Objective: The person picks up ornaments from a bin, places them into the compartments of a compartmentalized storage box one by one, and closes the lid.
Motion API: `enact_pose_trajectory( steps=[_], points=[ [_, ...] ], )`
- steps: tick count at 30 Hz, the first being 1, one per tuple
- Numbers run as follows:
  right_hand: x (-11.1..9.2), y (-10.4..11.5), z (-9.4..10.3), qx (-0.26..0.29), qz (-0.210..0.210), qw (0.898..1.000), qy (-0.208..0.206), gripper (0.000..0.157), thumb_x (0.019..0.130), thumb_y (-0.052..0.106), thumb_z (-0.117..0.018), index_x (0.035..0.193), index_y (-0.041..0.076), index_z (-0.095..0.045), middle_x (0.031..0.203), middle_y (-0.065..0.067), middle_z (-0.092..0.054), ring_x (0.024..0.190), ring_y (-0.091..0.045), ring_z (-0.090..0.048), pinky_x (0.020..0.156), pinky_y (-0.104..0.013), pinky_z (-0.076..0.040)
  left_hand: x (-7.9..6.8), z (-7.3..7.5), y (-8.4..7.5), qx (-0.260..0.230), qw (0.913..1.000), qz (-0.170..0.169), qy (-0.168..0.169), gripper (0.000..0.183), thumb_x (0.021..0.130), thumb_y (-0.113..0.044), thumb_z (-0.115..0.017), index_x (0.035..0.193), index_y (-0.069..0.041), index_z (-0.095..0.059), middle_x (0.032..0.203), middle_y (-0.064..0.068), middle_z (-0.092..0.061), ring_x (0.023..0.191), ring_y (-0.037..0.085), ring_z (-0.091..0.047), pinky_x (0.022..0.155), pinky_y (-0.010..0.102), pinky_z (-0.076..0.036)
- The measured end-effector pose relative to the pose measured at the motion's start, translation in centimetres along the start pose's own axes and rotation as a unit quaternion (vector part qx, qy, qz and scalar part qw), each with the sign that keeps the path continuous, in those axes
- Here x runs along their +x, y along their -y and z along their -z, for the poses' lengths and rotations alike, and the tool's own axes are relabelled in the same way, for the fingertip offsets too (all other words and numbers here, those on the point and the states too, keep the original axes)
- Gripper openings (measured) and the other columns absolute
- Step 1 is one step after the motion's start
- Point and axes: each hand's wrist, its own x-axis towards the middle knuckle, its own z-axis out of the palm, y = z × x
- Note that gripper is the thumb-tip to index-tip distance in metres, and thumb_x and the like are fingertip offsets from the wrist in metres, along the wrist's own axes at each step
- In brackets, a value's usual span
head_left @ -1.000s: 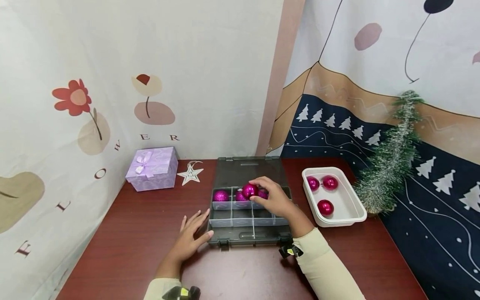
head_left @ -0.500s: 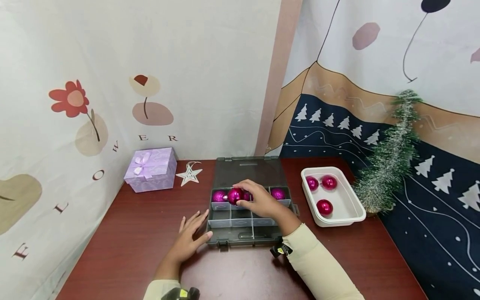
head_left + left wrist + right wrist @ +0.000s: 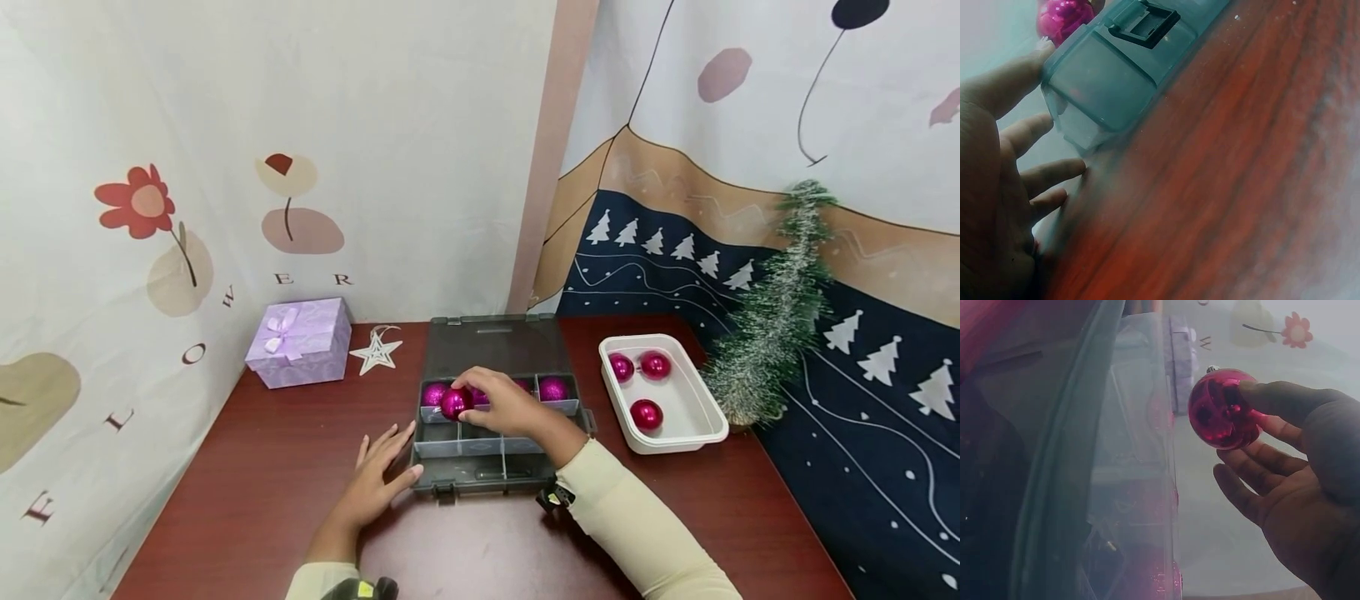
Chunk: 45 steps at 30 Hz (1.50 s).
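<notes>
My right hand (image 3: 504, 403) pinches a shiny magenta Christmas bauble (image 3: 456, 404) between thumb and fingertips, just above the left side of a grey divided plastic box (image 3: 491, 348). In the right wrist view the same bauble (image 3: 1219, 419) shows its silver cap. Glittery magenta baubles sit along the box's back row, one in the left corner (image 3: 432, 394) and one at the right end (image 3: 554, 388); my hand partly hides those between. My left hand (image 3: 375, 482) rests with fingers spread against the box's left front corner, its thumb touching the box wall (image 3: 1104, 81) in the left wrist view.
A white tub (image 3: 686, 417) with three shiny magenta baubles stands to the right. Behind it is a small frosted tree (image 3: 776, 333). A lilac gift box (image 3: 300, 343) and a white star ornament (image 3: 377, 351) lie at the back left of the brown table (image 3: 247, 483).
My right hand has carried the shiny bauble leftward and slightly nearer over the box, from the middle to the left column. The left hand stays at the corner.
</notes>
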Motion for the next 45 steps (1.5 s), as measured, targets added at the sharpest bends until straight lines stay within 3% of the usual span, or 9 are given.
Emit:
enact_pose_trajectory(
  steps=[9,17,26,32,35,42,45],
  points=[
    [0.9,0.4,-0.6,-0.012,-0.003,0.999,0.032,0.039,0.102,0.018,-0.080,0.138,0.011,-0.069,0.144,-0.007,-0.064,0.132,-0.023,-0.065,0.113,-0.043,-0.058,-0.2,-0.1,0.0,-0.008,0.9999,-0.009,-0.012,0.070,0.097,-0.031,-0.077,0.161,-0.012,-0.056,0.158,0.020,-0.062,0.153,0.053,-0.045,0.125,0.085,-0.005],
    [1.6,0.1,-1.3,-0.005,-0.001,0.999,0.048,0.042,0.102,0.019,-0.079,0.142,0.012,-0.069,0.144,-0.007,-0.066,0.134,-0.023,-0.066,0.115,-0.044,-0.057,0.2,0.0,0.1,0.003,0.9999,0.011,0.008,0.071,0.098,-0.034,-0.075,0.163,-0.016,-0.054,0.161,0.017,-0.060,0.156,0.053,-0.043,0.125,0.085,-0.005],
    [2.1,-0.6,-2.6,-0.017,0.018,0.998,0.059,0.041,0.101,0.019,-0.081,0.139,0.008,-0.069,0.140,-0.009,-0.071,0.119,-0.021,-0.067,0.108,-0.040,-0.058,0.0,-0.1,0.4,0.004,1.0000,0.007,0.004,0.070,0.098,-0.034,-0.076,0.162,-0.015,-0.055,0.162,0.016,-0.060,0.155,0.053,-0.044,0.125,0.086,-0.006],
    [1.9,-0.7,-3.0,-0.016,0.021,0.997,0.075,0.038,0.101,0.018,-0.081,0.137,0.010,-0.071,0.139,-0.008,-0.071,0.125,-0.021,-0.068,0.112,-0.040,-0.058,0.0,-0.1,0.4,0.001,1.0000,0.005,0.003,0.070,0.098,-0.033,-0.076,0.162,-0.015,-0.055,0.161,0.017,-0.060,0.155,0.053,-0.044,0.124,0.086,-0.006],
    [1.9,-0.8,-3.3,-0.023,0.013,0.996,0.089,0.039,0.101,0.018,-0.081,0.138,0.012,-0.071,0.143,-0.007,-0.069,0.133,-0.022,-0.066,0.116,-0.043,-0.056,0.0,-0.1,0.4,0.000,1.0000,0.006,0.004,0.070,0.097,-0.033,-0.076,0.162,-0.015,-0.055,0.161,0.018,-0.060,0.155,0.053,-0.044,0.124,0.086,-0.006],
    [1.9,-0.8,-3.6,-0.046,0.005,0.994,0.098,0.040,0.102,0.021,-0.080,0.141,0.015,-0.072,0.150,-0.005,-0.067,0.147,-0.027,-0.058,0.135,-0.056,-0.033,0.1,-0.1,0.3,0.006,0.9999,0.007,0.006,0.071,0.098,-0.034,-0.076,0.162,-0.013,-0.055,0.161,0.017,-0.060,0.155,0.053,-0.044,0.124,0.086,-0.006],
    [1.9,-0.7,-3.8,-0.050,0.007,0.994,0.098,0.041,0.101,0.021,-0.080,0.141,0.015,-0.072,0.151,-0.005,-0.068,0.147,-0.027,-0.057,0.132,-0.056,-0.038,0.1,-0.1,0.2,0.007,0.9999,0.008,0.008,0.071,0.098,-0.034,-0.076,0.162,-0.013,-0.055,0.161,0.018,-0.060,0.155,0.053,-0.044,0.124,0.086,-0.006]
  ],
)
